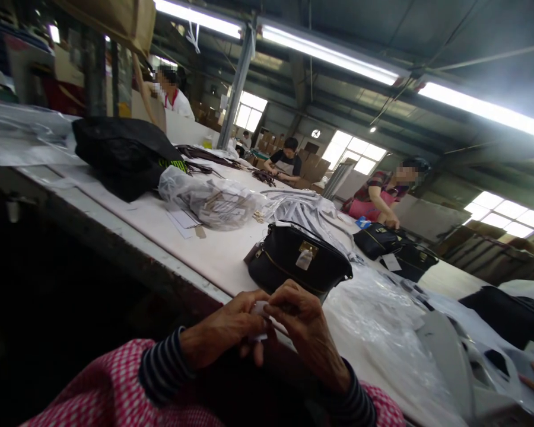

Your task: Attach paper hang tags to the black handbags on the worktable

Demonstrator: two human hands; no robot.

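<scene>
Between my two hands, at the table's near edge, is a small white tag (258,309), partly hidden by fingers. My left hand (226,326) is closed on it, thumb on top. The fingers of my right hand (300,323) pinch together at the tag's upper edge; whether they hold the tag or something finer on it I cannot make out. Just beyond my hands stands a black handbag (289,270) with a gold zip line and a gold clasp plate under a clear wrap.
A black bag (124,151) and a clear plastic bundle (226,204) lie to the left. Grey straps (300,204) run behind the handbag. Plastic sheeting (378,320) covers the right side. A co-worker (378,193) handles black bags (378,240) across the table; others work farther back.
</scene>
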